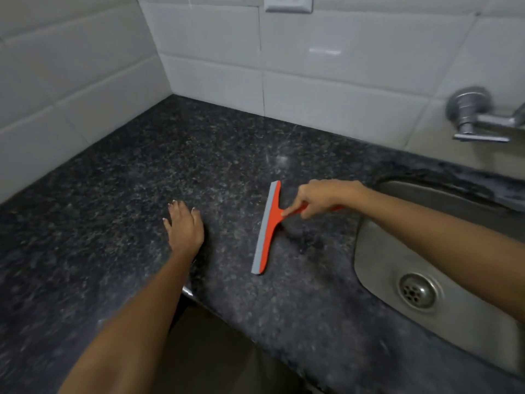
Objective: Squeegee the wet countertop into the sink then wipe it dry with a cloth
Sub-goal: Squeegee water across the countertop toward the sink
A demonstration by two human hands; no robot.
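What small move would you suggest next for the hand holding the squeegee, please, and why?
Probably draw the squeegee rightward toward the sink. The right hand grips its orange handle, the blade rests on the granite countertop beside the basin, and the left hand lies flat, clear of that path.

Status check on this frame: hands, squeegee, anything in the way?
Right hand gripping squeegee handle, blade on countertop. Left hand flat, empty. Path to sink clear. No cloth seen.
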